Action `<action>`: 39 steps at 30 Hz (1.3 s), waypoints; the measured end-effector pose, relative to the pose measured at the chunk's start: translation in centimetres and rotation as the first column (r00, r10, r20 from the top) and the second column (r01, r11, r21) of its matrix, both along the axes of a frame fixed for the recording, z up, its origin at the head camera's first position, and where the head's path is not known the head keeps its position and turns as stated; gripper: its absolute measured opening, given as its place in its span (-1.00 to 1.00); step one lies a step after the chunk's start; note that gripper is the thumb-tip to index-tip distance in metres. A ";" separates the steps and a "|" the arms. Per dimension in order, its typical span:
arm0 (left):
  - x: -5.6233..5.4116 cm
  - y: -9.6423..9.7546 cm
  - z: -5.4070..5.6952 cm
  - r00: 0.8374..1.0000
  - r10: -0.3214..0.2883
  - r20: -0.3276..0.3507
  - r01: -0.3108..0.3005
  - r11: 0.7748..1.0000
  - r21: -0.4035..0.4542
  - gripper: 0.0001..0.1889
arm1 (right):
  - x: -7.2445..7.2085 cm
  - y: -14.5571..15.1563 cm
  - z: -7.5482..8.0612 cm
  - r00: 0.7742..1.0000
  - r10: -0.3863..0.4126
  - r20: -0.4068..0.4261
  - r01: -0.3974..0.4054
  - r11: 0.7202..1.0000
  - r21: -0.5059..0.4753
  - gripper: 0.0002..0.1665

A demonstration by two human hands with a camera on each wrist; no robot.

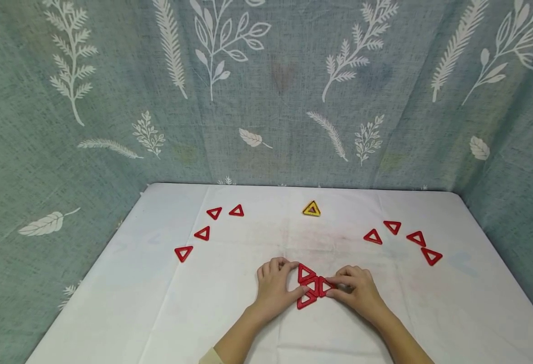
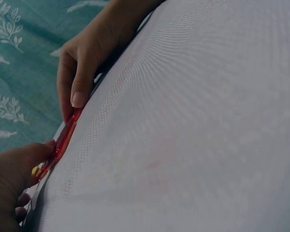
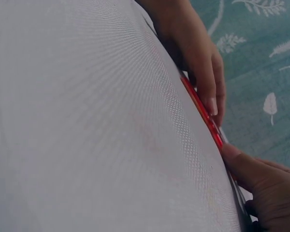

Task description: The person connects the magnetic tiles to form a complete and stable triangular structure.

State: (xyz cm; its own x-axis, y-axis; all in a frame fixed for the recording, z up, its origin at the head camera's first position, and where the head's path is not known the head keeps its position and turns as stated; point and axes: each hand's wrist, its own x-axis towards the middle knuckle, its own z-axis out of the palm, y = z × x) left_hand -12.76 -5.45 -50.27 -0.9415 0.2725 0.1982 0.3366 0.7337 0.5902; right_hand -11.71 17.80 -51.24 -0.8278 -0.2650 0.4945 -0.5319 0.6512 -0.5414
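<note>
Four-piece wording aside, several red triangle tiles with hollow centres lie together on the white cloth. The upper tile point(image 1: 300, 274), the middle tile point(image 1: 317, 287) and the lower tile point(image 1: 309, 303) sit edge to edge. My left hand point(image 1: 272, 286) spans them from the left, index fingertip at the upper tile's corner and thumb on the middle and lower ones. My right hand point(image 1: 360, 292) pinches the right-hand tile point(image 1: 321, 287) between thumb and index finger, its flat side against the middle tile. In both wrist views the red tiles point(image 2: 63, 141) appear edge-on, low on the cloth.
Several loose red triangles point(image 1: 183, 247) lie at the left of the white table point(image 1: 125, 303), and several more point(image 1: 392, 223) at the right. A yellow triangle point(image 1: 311, 214) lies at the back centre. Behind hangs a green leaf-patterned curtain point(image 1: 266, 116).
</note>
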 end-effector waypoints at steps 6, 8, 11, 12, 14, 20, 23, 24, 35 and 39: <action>-0.2 0.0 0.2 0.998 0.003 0.070 -0.002 1.000 -0.004 -0.42 | -0.1 0.2 -0.2 0.998 0.052 -0.026 -0.051 0.998 0.024 -0.65; -0.2 0.0 0.2 0.996 0.003 0.084 -0.003 1.000 0.004 -0.42 | -0.1 0.3 -0.2 0.998 0.060 -0.030 -0.060 0.998 0.028 -0.65; -0.2 -0.1 0.2 0.997 -0.001 0.078 -0.002 0.999 0.034 -0.44 | -0.2 0.3 -0.2 0.997 0.071 -0.033 -0.070 0.997 0.029 -0.64; -0.2 -0.1 0.3 0.997 -0.002 0.075 -0.001 0.999 0.043 -0.46 | -0.2 0.3 -0.2 0.997 0.073 -0.032 -0.072 0.997 0.028 -0.63; -0.2 -0.2 0.3 0.997 -0.009 0.072 0.004 0.997 0.071 -0.51 | -0.2 0.3 -0.1 0.997 0.073 -0.020 -0.072 0.997 0.023 -0.62; 0.0 -0.4 0.3 0.997 -0.040 0.072 0.032 0.993 0.111 -0.75 | -0.1 0.2 0.0 0.997 0.019 0.079 -0.020 1.000 0.014 -0.67; -0.1 -0.4 0.3 0.997 -0.048 0.055 0.041 0.992 0.120 -0.84 | -0.1 0.1 0.1 0.993 -0.007 0.114 0.003 1.000 0.029 -0.69; -0.2 -0.5 0.2 0.998 -0.047 0.050 0.041 0.992 0.123 -0.85 | -0.1 0.0 0.1 0.993 -0.013 0.113 0.009 0.999 0.035 -0.69; -0.1 -0.4 -0.3 0.999 -0.030 -0.041 0.035 0.992 0.119 -0.90 | -0.2 0.1 -0.3 0.999 -0.017 0.028 0.016 0.999 0.027 -0.67; -0.1 -0.4 -0.3 0.998 -0.031 -0.050 0.038 0.990 0.132 -0.84 | -0.2 0.1 -0.2 0.999 -0.007 0.033 0.007 1.000 0.015 -0.68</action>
